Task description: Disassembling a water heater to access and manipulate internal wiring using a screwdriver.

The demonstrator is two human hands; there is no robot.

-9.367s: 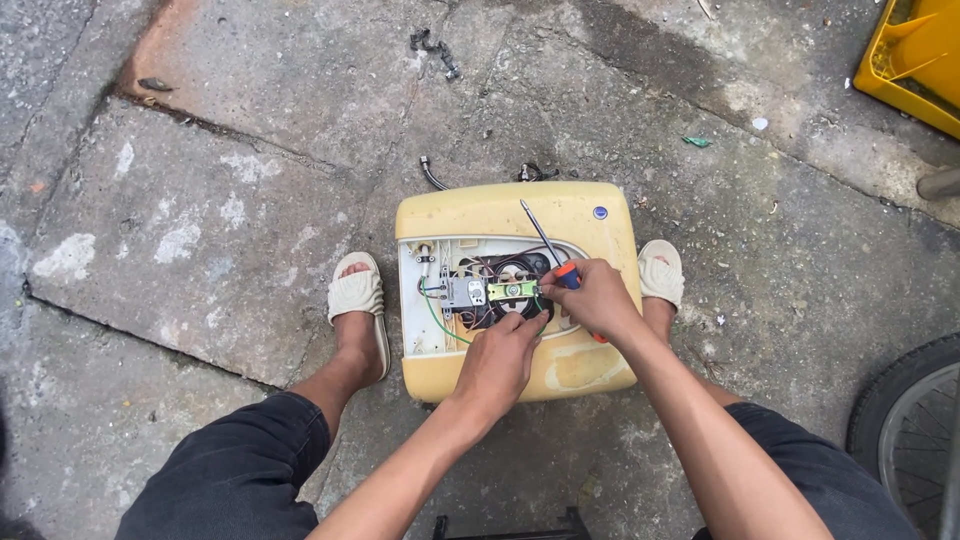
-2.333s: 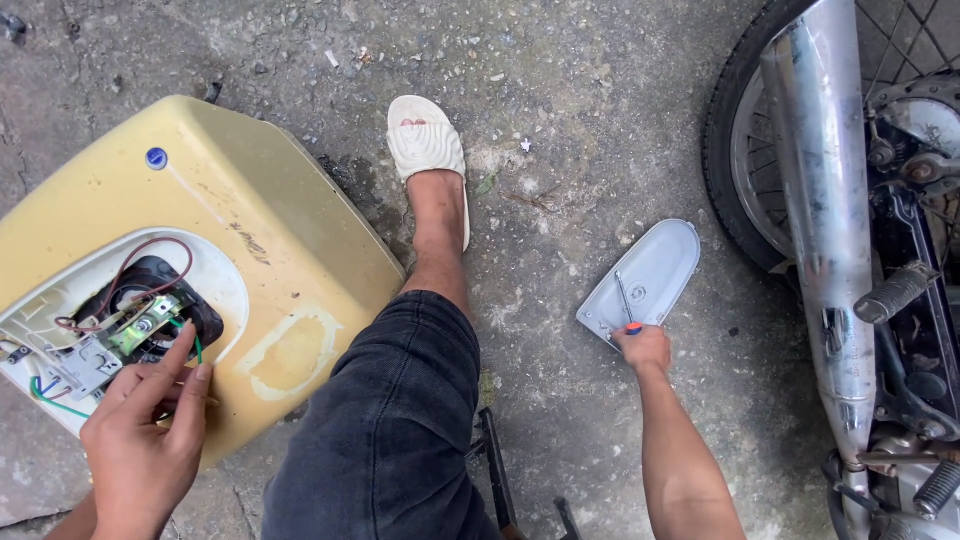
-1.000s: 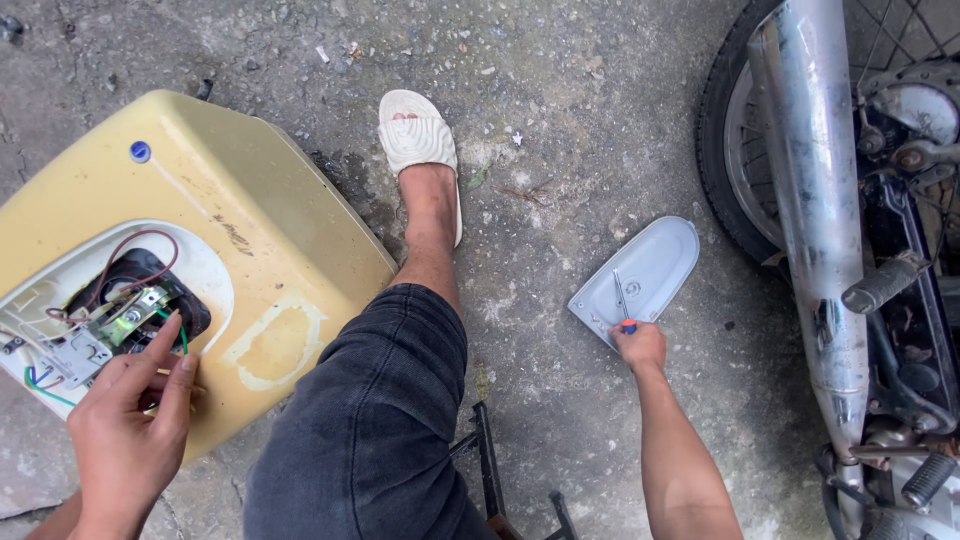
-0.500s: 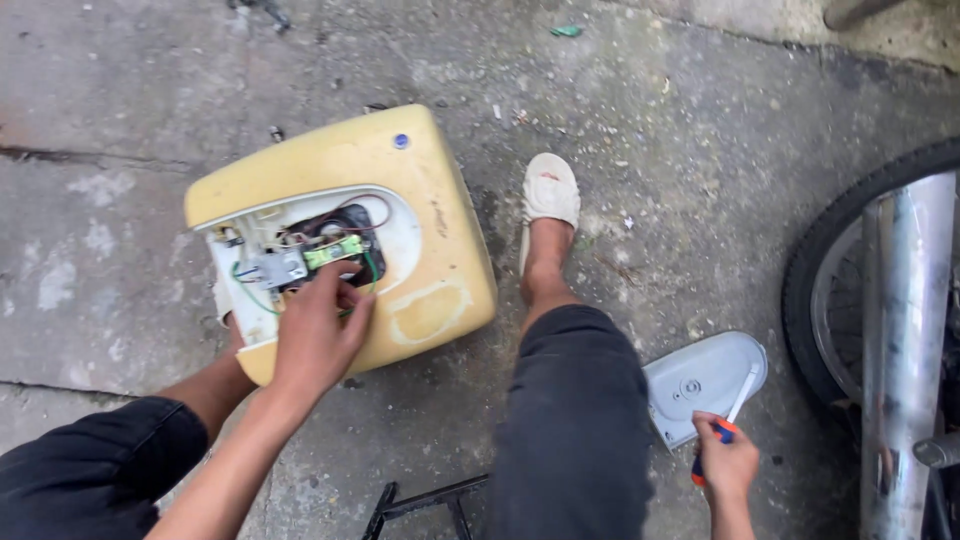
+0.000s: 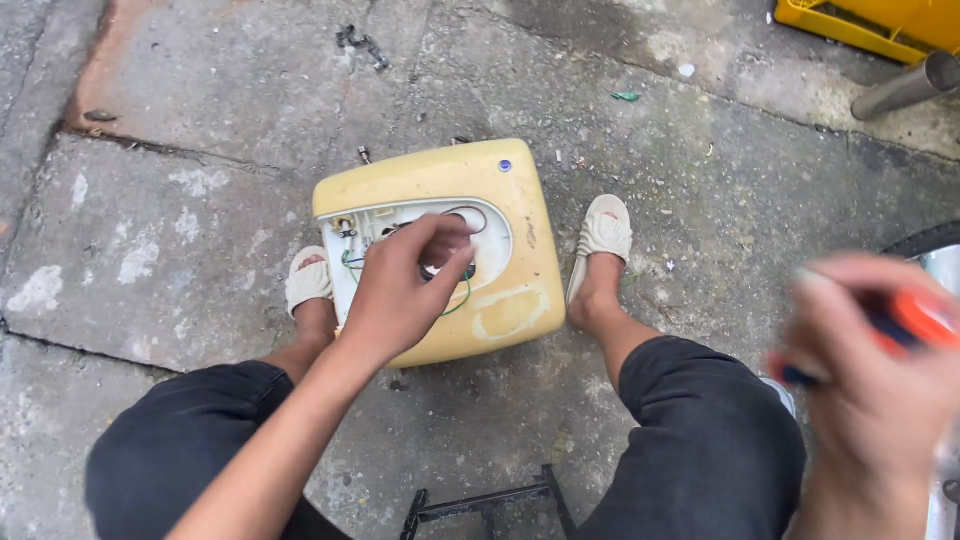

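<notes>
The right hand (image 5: 880, 370), seen down by the grey cover a moment ago, has been raised, closed around an orange-handled screwdriver (image 5: 915, 322). The yellow water heater (image 5: 440, 250) lies on the concrete; its open wiring bay is pinched by the left hand (image 5: 410, 285).

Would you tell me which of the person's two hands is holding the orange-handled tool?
It is the right hand, blurred and raised at the right edge, gripping the orange-handled tool. The left hand instead reaches into the opening of the yellow casing.

Bare forearms; dark trousers (image 5: 720, 440); pale slip-on sandals (image 5: 603, 228) on both feet
</notes>
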